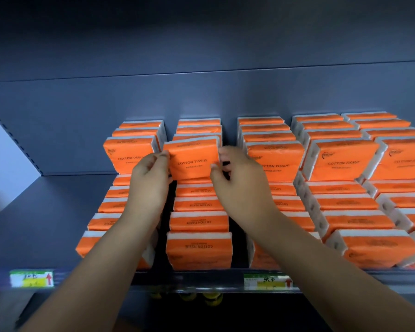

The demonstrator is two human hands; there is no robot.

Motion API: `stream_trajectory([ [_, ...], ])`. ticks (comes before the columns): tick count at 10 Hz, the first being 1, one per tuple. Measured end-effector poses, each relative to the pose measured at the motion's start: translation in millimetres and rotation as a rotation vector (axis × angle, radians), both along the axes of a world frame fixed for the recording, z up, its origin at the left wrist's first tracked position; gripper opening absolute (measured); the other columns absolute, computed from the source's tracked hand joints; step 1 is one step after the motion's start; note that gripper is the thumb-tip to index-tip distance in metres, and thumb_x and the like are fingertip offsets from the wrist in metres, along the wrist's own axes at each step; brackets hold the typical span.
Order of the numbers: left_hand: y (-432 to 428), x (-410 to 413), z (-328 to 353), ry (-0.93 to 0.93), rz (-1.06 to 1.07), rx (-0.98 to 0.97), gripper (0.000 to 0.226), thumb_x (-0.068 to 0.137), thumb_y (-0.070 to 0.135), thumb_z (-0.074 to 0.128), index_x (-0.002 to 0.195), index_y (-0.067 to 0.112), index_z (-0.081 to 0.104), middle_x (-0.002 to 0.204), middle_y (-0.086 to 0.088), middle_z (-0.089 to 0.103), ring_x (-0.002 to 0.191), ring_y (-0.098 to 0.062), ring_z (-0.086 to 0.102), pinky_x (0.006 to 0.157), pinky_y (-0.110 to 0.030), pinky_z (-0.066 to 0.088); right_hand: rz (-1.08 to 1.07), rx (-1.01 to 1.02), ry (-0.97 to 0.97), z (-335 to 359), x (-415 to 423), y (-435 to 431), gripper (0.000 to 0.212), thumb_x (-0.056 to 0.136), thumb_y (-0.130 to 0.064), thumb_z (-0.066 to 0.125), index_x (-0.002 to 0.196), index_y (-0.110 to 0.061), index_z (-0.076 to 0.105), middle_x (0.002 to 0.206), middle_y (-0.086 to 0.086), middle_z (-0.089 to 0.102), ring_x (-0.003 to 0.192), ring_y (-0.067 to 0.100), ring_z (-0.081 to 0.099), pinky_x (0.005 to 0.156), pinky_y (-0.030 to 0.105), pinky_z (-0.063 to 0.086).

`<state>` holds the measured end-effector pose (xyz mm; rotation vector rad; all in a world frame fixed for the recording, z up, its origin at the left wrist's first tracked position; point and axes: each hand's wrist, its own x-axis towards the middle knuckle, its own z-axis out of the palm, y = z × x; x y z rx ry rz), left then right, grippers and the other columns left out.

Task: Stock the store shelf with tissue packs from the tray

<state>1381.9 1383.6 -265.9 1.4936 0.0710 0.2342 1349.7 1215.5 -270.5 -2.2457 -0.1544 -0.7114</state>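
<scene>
orange tissue packs (340,161) with white edges and black lettering, dark grey-blue shelf (46,212), green-yellow price tags (31,278) with red arrows

grey back panel (201,97), dim bluish light

Single head-worn view, facing forward and slightly down, close to the shelf (58,212), arms reaching in

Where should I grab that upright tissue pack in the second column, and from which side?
Pinch its short ends, coming from the front. The pack stands on edge, broad face forward, more packs right behind, so only the ends are free; the left hand and right hand hold there.
</scene>
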Motion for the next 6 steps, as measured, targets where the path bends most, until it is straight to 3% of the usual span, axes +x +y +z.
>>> stream_trajectory([
  [2,4,5,-5,0.051,-0.111,0.09,0.032,0.105,0.044,0.052,0.117,0.022,0.073,0.108,0.002,0.079,0.104,-0.017,0.075,0.101,-0.047,0.055,0.047,0.227,0.201,3,-5,4,0.022,0.098,-0.025,0.062,0.12,-0.025,0.064,0.104,-0.013,0.071,0.096,0.005,0.066,0.088,0.035,0.057],
  [4,5,4,-7,0.066,-0.111,0.068,0.028,0.104,0.046,0.054,0.116,0.027,0.07,0.108,0.004,0.079,0.103,-0.015,0.075,0.097,-0.042,0.056,0.106,0.205,0.304,6,-8,1,0.024,0.097,-0.026,0.062,0.121,-0.029,0.063,0.109,-0.014,0.069,0.1,0.002,0.063,0.084,0.026,0.052],
  [6,10,-17,-5,0.046,0.061,0.208,0.021,0.103,0.039,0.056,0.114,0.029,0.07,0.106,0.008,0.074,0.104,-0.013,0.068,0.087,-0.032,0.052,0.093,0.209,0.248,14,-33,-8,0.009,0.1,-0.024,0.062,0.103,-0.03,0.056,0.092,-0.023,0.06,0.087,-0.016,0.055,0.073,0.006,0.04],
])
